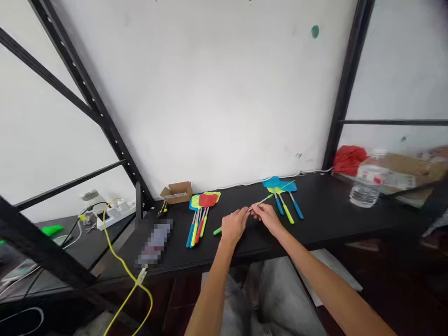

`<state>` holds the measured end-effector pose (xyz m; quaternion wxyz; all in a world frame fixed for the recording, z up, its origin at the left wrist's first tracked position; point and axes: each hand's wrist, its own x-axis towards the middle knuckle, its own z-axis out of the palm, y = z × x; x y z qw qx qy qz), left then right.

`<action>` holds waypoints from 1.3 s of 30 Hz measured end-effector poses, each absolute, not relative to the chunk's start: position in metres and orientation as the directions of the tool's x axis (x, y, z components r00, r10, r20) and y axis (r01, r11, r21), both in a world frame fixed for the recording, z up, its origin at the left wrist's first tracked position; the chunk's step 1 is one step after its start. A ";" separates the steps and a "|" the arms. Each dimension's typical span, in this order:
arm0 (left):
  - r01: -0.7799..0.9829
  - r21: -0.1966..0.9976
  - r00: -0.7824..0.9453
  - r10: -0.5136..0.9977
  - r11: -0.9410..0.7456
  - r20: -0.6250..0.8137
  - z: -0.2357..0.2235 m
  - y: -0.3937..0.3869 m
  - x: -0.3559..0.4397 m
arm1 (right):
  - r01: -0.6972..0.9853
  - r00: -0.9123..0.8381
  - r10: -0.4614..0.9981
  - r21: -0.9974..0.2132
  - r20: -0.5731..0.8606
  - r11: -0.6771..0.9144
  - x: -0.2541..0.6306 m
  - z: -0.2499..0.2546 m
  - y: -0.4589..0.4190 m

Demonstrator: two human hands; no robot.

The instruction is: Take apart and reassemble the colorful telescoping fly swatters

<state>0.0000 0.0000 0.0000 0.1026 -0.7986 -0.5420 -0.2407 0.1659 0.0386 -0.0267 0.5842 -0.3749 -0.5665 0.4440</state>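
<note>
Both hands grip the thin metal shaft of a green fly swatter (264, 199) above the black tabletop. My left hand (234, 227) is closed around it, and the green handle end sticks out to the left below the knuckles. Close beside it, my right hand (268, 218) pinches the shaft with the fingertips. The swatter's head points up and right, seen nearly edge-on. To the left lies a row of several fly swatters (207, 200) with blue, yellow and red handles. On the right lie more fly swatters (287, 186), blue and yellow-green, just past the held one's head.
A small open cardboard box (178, 192) stands by the wall. A blurred-out phone-like object (156, 242) lies left, with a yellow cable (117, 252) running off the front edge. At right are a clear plastic bottle (366, 195) and a red bag (349, 158). Black rack posts (345, 84) frame the table.
</note>
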 end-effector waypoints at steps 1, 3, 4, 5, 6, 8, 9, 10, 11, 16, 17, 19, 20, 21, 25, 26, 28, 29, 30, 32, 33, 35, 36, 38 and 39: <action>0.915 0.106 0.292 0.821 -0.389 0.491 0.000 0.000 0.000 | -0.124 0.009 0.947 -0.940 0.320 0.319 0.166 -0.026 0.039; 0.916 0.116 0.286 0.826 -0.385 0.485 0.000 0.000 -0.001 | -0.183 0.095 0.950 -0.933 0.296 0.309 0.165 -0.024 0.039; 0.916 0.117 0.284 0.827 -0.383 0.485 0.001 0.000 -0.001 | -0.211 0.135 0.950 -0.928 0.282 0.306 0.165 -0.023 0.038; 0.917 0.116 0.282 0.828 -0.381 0.485 0.001 0.000 -0.001 | -0.240 0.176 0.948 -0.923 0.264 0.301 0.164 -0.023 0.038; 0.919 0.111 0.282 0.826 -0.379 0.488 0.001 0.000 0.000 | -0.267 0.210 0.946 -0.917 0.246 0.297 0.164 -0.022 0.038; 0.923 0.087 0.286 0.818 -0.376 0.499 0.002 -0.001 0.001 | -0.314 0.271 0.938 -0.901 0.217 0.300 0.165 -0.022 0.037; 0.924 0.070 0.291 0.810 -0.376 0.508 0.003 -0.001 0.002 | -0.333 0.300 0.931 -0.891 0.209 0.307 0.165 -0.022 0.037; 0.925 0.052 0.298 0.801 -0.377 0.519 0.003 -0.001 0.003 | -0.346 0.327 0.922 -0.882 0.206 0.319 0.165 -0.023 0.037; 0.925 0.036 0.304 0.791 -0.379 0.531 0.003 -0.001 0.003 | -0.350 0.347 0.914 -0.876 0.208 0.332 0.165 -0.023 0.037; 0.929 0.053 0.275 0.779 -0.366 0.563 0.004 -0.001 0.000 | -0.238 0.256 0.926 -0.911 0.276 0.338 0.164 -0.022 0.033; 0.927 0.064 0.271 0.778 -0.370 0.566 0.004 -0.002 -0.001 | -0.191 0.195 0.932 -0.921 0.304 0.340 0.164 -0.022 0.032; 0.913 0.078 0.289 0.771 -0.400 0.568 0.005 -0.005 -0.003 | -0.090 0.057 0.930 -0.926 0.363 0.366 0.163 -0.020 0.030; 0.904 0.083 0.304 0.768 -0.419 0.564 0.006 -0.006 -0.003 | -0.044 -0.010 0.922 -0.922 0.387 0.386 0.163 -0.020 0.029; 0.897 0.088 0.316 0.768 -0.434 0.557 0.006 -0.007 -0.003 | -0.004 -0.066 0.912 -0.914 0.406 0.406 0.162 -0.020 0.028; 0.893 0.118 0.322 0.800 -0.434 0.507 0.006 -0.008 -0.002 | 0.086 -0.133 0.896 -0.895 0.425 0.437 0.163 -0.020 0.029; 0.896 0.123 0.318 0.809 -0.427 0.495 0.006 -0.007 -0.001 | 0.092 -0.114 0.906 -0.904 0.407 0.418 0.163 -0.021 0.030; 0.898 0.131 0.314 0.819 -0.420 0.480 0.005 -0.005 0.001 | 0.083 -0.066 0.928 -0.925 0.366 0.370 0.164 -0.022 0.033; 0.898 0.134 0.313 0.823 -0.419 0.475 0.005 -0.004 0.001 | 0.067 -0.048 0.936 -0.934 0.349 0.351 0.164 -0.022 0.034; 0.899 0.136 0.312 0.826 -0.417 0.470 0.005 -0.004 0.002 | 0.041 -0.035 0.941 -0.940 0.336 0.338 0.164 -0.023 0.035; 0.901 0.137 0.310 0.832 -0.412 0.461 0.006 -0.003 0.002 | -0.038 -0.007 0.948 -0.948 0.317 0.316 0.164 -0.023 0.036; 0.902 0.138 0.307 0.834 -0.409 0.459 0.006 -0.003 0.003 | -0.084 0.013 0.952 -0.948 0.306 0.306 0.164 -0.023 0.037; 0.902 0.140 0.307 0.834 -0.409 0.458 0.006 -0.003 0.002 | -0.167 0.062 0.956 -0.942 0.285 0.292 0.163 -0.022 0.037; 0.901 0.143 0.307 0.834 -0.410 0.459 0.006 -0.003 0.002 | -0.197 0.087 0.957 -0.937 0.277 0.289 0.163 -0.022 0.036; 0.898 0.149 0.309 0.834 -0.414 0.458 0.006 -0.003 0.002 | -0.240 0.137 0.955 -0.926 0.265 0.291 0.163 -0.021 0.036; 0.897 0.152 0.309 0.836 -0.415 0.454 0.007 -0.004 0.002 | -0.258 0.160 0.953 -0.921 0.258 0.292 0.163 -0.021 0.035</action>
